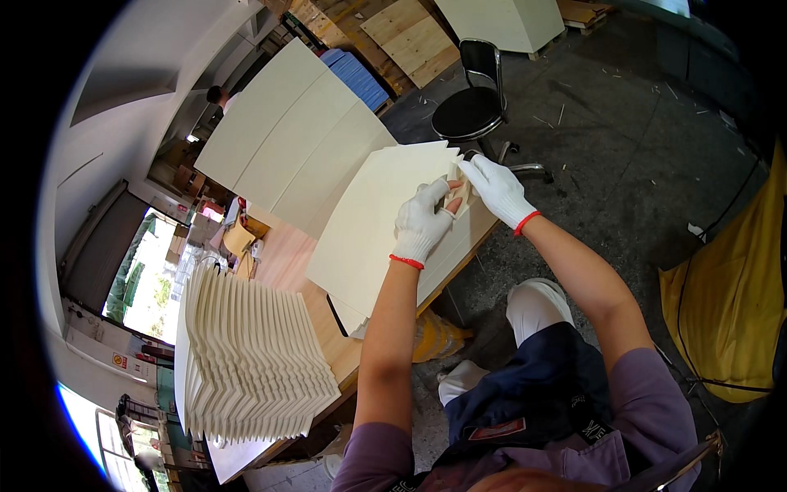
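Large cream sheets point(369, 217), which look like cardboard, lie in a flat pile on the wooden table. At the pile's right end, a narrow folded flap point(464, 193) stands up between my hands. My left hand point(420, 223), in a white glove with a red cuff and bare fingertips, is closed on the near side of this flap. My right hand point(497, 190), gloved the same way, grips the flap's far corner, its fingers bent over the edge. The folds under my fingers are partly hidden.
A tall stack of folded cream pieces point(246, 361) stands on the table point(283, 258) at the left. Large cream panels point(295, 131) rise behind the pile. A black chair point(469, 111) stands beyond the table; yellow sheeting point(725, 303) hangs at right.
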The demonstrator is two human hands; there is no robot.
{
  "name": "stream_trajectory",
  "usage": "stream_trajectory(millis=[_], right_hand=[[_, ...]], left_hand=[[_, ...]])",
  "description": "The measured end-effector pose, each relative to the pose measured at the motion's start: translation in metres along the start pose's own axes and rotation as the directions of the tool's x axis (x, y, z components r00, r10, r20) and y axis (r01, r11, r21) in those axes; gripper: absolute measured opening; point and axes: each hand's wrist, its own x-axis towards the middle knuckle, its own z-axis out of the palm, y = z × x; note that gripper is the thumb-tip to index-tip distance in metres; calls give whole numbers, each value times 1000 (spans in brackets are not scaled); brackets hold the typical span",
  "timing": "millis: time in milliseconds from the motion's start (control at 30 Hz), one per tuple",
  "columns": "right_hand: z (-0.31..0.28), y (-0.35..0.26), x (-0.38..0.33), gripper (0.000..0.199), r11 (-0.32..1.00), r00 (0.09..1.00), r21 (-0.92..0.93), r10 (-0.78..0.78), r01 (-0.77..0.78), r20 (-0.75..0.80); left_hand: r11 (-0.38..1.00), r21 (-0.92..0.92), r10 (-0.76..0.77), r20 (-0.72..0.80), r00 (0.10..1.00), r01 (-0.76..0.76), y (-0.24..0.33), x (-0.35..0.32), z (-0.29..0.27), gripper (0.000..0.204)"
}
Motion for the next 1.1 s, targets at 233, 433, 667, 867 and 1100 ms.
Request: stream_trajectory(millis=[233,433,667,867,1100], right_hand=[[-11,-21,-6,43,1000,995,-14,-10,8,-99],[9,-44,-8,31,5,879,948,377,-317,292],[36,-55,-24,40,21,791,829,313,-559,525],[80,-69,-51,43,78,665,683,336,-726,667],[64,-67,-49,39,233,707,668,270,-707,653]], left_hand=[[988,126,101,-103,990,-88,3,-8,2,39],[979,194,98,-152,984,-68,5,-7,6,51],[949,17,272,-540,797,-313,3,-77,-8,46],[928,-372,-89,-255,963,-13,-22,-200,-11,22],[-41,-983,-531,173,829,179,-38,-250,15,37]])
